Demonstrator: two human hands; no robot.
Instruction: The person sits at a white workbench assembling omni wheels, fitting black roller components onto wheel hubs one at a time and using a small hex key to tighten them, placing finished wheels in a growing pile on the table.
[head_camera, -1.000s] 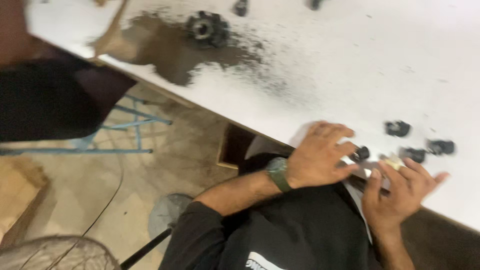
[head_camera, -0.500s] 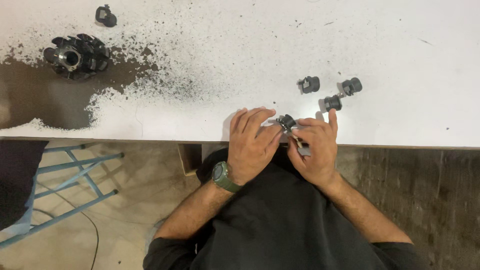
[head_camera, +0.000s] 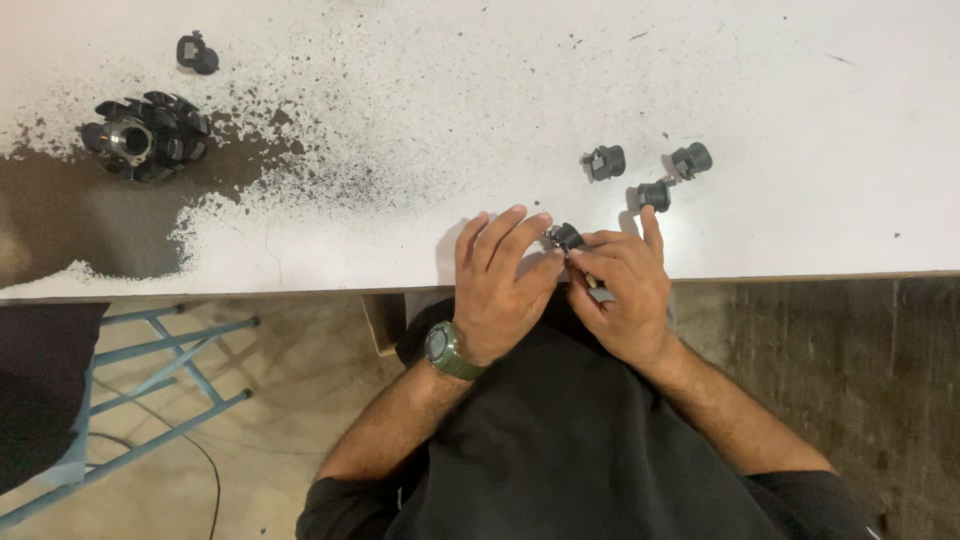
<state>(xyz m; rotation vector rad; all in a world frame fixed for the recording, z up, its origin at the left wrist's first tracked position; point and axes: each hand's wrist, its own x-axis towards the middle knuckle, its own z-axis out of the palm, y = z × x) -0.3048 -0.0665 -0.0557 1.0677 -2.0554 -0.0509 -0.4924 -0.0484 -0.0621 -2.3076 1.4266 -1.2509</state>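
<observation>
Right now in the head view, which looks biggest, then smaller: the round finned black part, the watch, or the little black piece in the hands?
1. Round finned black part
2. Watch
3. Little black piece, partly hidden by the hands, so only its visible part counts.

- Your table (head_camera: 800, 60) is white, and its near edge runs just above your lap.
- Its left part is worn to a dark brown patch (head_camera: 80, 215), with black speckles spreading right from it.
- A round, black, finned part (head_camera: 146, 135) sits at the upper edge of that patch.
- A small black piece (head_camera: 197, 54) lies above it, near the far left corner.
- Three small black fittings lie right of centre, close together but apart: one at left (head_camera: 605, 162), one at right (head_camera: 692, 160), one lower between them (head_camera: 653, 195).
- The lower fitting lies near your fingertips at the table edge.
</observation>
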